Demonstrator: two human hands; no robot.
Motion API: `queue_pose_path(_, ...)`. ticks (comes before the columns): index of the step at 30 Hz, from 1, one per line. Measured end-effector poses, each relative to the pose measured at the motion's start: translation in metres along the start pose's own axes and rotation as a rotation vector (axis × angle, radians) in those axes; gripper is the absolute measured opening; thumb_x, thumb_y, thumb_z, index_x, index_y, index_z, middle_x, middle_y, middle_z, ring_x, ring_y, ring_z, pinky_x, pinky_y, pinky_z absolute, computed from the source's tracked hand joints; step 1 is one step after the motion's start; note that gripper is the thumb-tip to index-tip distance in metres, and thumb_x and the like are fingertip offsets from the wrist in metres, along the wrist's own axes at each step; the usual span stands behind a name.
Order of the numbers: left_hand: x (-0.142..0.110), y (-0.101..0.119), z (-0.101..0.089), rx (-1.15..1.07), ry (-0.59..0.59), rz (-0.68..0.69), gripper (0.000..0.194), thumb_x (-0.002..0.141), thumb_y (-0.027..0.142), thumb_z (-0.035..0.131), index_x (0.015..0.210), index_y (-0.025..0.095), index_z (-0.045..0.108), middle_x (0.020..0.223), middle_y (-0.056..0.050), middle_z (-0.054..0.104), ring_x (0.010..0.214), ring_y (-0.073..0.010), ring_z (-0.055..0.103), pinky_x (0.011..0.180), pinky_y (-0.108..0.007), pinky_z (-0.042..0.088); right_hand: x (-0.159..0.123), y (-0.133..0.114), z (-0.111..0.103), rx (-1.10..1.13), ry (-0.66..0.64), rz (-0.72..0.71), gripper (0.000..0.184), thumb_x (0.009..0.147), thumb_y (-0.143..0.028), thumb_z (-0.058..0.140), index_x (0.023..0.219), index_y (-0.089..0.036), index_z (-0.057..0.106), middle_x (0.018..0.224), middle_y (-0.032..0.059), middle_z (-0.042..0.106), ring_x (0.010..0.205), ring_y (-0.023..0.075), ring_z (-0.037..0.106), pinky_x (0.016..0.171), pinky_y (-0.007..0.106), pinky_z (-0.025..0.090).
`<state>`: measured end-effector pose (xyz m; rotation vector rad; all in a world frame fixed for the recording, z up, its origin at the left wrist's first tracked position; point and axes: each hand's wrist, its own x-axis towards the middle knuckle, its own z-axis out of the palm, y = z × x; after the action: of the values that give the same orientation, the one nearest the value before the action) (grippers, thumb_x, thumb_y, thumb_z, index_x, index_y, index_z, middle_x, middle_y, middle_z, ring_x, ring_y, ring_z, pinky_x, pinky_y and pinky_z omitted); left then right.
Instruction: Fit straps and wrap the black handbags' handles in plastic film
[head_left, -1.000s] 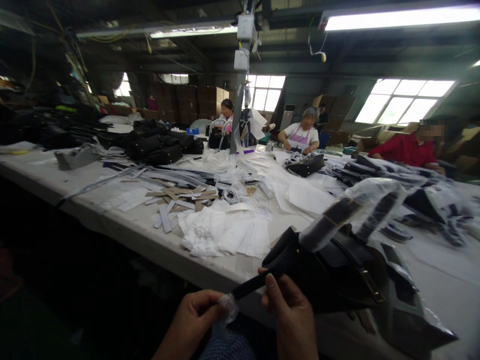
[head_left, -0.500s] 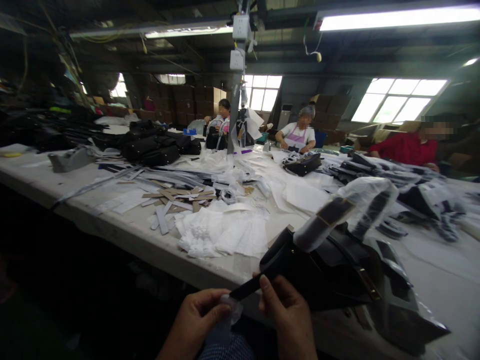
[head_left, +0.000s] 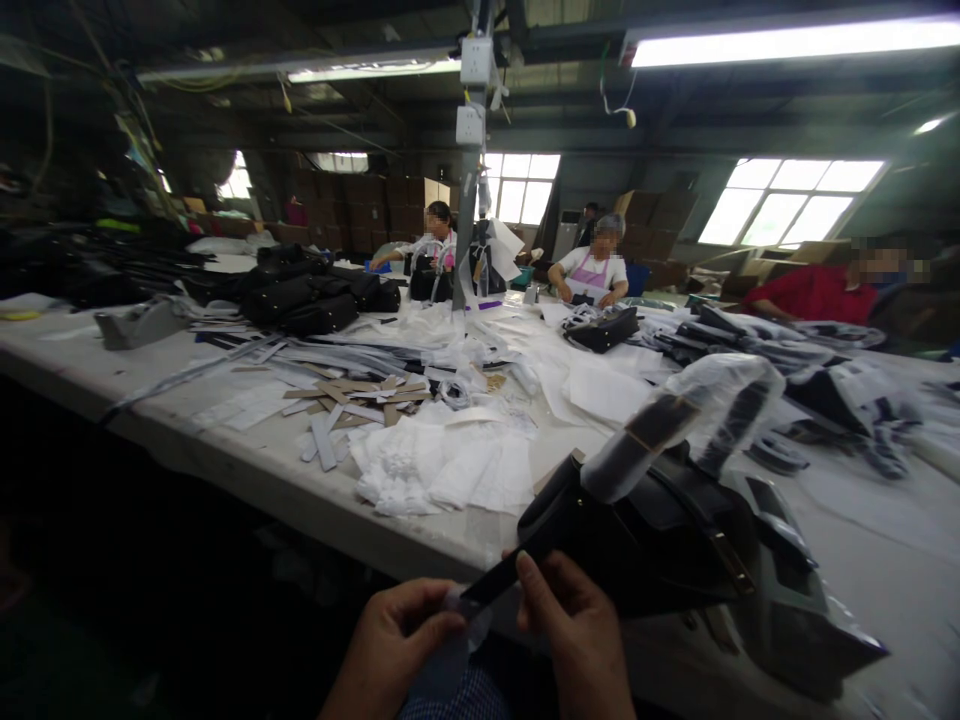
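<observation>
A black handbag lies tilted at the table's near edge, its handles wrapped in clear plastic. From its left side a black strap runs down toward me. My right hand pinches this strap between thumb and fingers, close to the bag. At the strap's lower end, my left hand is closed on the strap tip together with a piece of clear plastic film that hangs below the fingers.
White sheets and cardboard strips lie beyond the bag. Several black bags are heaped at the left, and wrapped straps and bags at the right. A pole rises mid-table. Several co-workers sit across the table.
Both hands keep their grip on the strap, with the plastic film shifted slightly at the left fingers. The view has moved a little. Across the table, one co-worker's arm has reached out to the left.
</observation>
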<state>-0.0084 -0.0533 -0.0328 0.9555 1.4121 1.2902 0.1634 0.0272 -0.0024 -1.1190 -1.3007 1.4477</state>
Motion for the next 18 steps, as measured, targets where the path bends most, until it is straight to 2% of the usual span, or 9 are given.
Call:
queue_pose_path(4,0.007,0.007,0.009,-0.024,-0.002,-0.004,0.034,0.073,0.044,0.078,0.092,0.016,0.079,0.09,-0.01,0.08,0.085,-0.0279,0.072,0.074,-0.031,0.054,0.003,-0.003,-0.002,-0.01,-0.052,0.024,0.043,0.073,-0.057,0.075,0.061,-0.018,0.062,0.049,-0.0032,0.053,0.047,0.0118,0.048,0.047,0.021,0.037)
queue_pose_path(7,0.019,0.012,0.018,-0.01,-0.008,0.004,0.035,0.074,0.046,0.076,0.089,0.014,0.078,0.087,-0.01,0.08,0.082,-0.0264,0.072,0.072,-0.03,0.053,0.003,-0.002,-0.005,-0.036,-0.074,0.007,0.043,0.077,-0.06,0.069,0.071,-0.017,0.068,0.048,-0.0027,0.055,0.045,0.012,0.048,0.045,0.021,0.036)
queue_pose_path(13,0.048,0.041,0.044,-0.011,-0.066,0.057,0.034,0.073,0.046,0.076,0.083,0.013,0.077,0.079,-0.008,0.078,0.074,-0.0224,0.07,0.065,-0.026,0.049,-0.004,0.007,-0.015,-0.137,0.087,-0.036,0.057,0.078,-0.066,0.064,0.099,-0.015,0.076,0.045,0.0008,0.062,0.04,0.0175,0.055,0.042,0.025,0.041)
queue_pose_path(16,0.064,0.061,0.057,-0.082,-0.135,0.083,0.031,0.076,0.042,0.075,0.083,0.013,0.077,0.082,-0.007,0.077,0.077,-0.0217,0.069,0.069,-0.027,0.05,-0.006,0.008,-0.016,-0.166,0.089,-0.056,0.06,0.078,-0.066,0.064,0.109,-0.015,0.075,0.043,0.001,0.063,0.037,0.0182,0.056,0.04,0.025,0.042)
queue_pose_path(18,0.077,0.07,0.066,-0.126,-0.176,0.127,0.028,0.076,0.04,0.075,0.084,0.013,0.077,0.086,-0.007,0.076,0.081,-0.0217,0.068,0.073,-0.027,0.05,-0.003,0.006,-0.012,-0.134,0.083,-0.051,0.061,0.076,-0.067,0.065,0.108,-0.016,0.075,0.041,0.0005,0.062,0.035,0.0186,0.056,0.039,0.025,0.044)
